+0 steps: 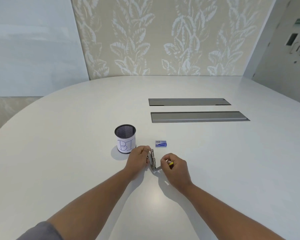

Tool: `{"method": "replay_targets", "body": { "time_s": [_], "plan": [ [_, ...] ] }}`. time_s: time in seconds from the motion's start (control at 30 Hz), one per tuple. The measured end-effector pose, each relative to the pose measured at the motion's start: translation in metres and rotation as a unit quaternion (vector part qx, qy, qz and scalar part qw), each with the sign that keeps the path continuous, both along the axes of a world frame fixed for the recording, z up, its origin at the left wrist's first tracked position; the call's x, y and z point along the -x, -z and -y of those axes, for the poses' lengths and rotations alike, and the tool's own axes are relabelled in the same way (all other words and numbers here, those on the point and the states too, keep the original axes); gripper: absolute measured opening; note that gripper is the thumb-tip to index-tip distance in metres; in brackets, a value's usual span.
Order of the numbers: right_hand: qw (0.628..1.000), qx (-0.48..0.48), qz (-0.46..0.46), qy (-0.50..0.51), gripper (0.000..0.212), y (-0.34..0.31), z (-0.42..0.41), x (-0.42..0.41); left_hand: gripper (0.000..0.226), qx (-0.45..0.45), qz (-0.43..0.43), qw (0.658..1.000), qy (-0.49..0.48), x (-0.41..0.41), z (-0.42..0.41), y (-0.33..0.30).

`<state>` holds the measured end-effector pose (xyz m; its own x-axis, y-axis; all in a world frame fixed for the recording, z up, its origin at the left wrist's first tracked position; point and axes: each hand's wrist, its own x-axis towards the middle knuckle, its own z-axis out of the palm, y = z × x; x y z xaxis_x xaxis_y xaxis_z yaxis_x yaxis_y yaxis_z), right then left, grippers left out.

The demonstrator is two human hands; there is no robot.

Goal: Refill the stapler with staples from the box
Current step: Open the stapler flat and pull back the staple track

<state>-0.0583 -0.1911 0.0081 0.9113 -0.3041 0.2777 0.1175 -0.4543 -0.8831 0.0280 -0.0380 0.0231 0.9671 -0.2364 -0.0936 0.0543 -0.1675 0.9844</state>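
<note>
Two bare forearms are seen nearest the camera, reaching forward over the white table (pixel 215 153). One stapler (pixel 153 161) is held between the two hands, swung open at its hinge, just above the table surface. The left hand (pixel 137 161) is closed around the raised metal arm of the stapler, with the fingers curled on it. The right hand (pixel 174 168) is closed around the lower part, where a bit of yellow is seen between the fingers.

The stapler is judged to be stiff, metal and fairly light, with a hinge that can snap back; it is best held by the base while the magazine is kept open.

One small blue box of staples (pixel 160 143) is lying closed just behind the hands, untouched. One black mesh cup (pixel 125 139) with a paper label is standing at the left. Two grey cable hatches (pixel 197 116) are set in the table farther away.
</note>
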Motion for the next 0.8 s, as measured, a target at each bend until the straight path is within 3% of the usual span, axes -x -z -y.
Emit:
{"method": "replay_targets", "body": {
  "time_s": [0.27, 0.47, 0.67, 0.8],
  "plan": [
    [0.998, 0.058, 0.002, -0.009, 0.019, 0.001, -0.001, 0.005, 0.019, -0.05, 0.013, 0.997, -0.055, -0.004, 0.0, 0.004],
    [0.991, 0.127, -0.037, -0.035, 0.041, 0.0, 0.005, 0.013, 0.025, -0.047, 0.008, 0.995, -0.084, -0.006, 0.0, 0.008],
    [0.963, 0.256, -0.075, -0.046, 0.017, -0.008, -0.004, 0.018, 0.028, -0.043, 0.044, 0.992, -0.113, -0.001, 0.002, 0.01],
    [0.942, 0.293, -0.142, -0.079, 0.048, -0.012, -0.013, 0.018, 0.027, -0.068, 0.055, 0.991, -0.099, -0.001, 0.001, 0.01]
  ]
}}
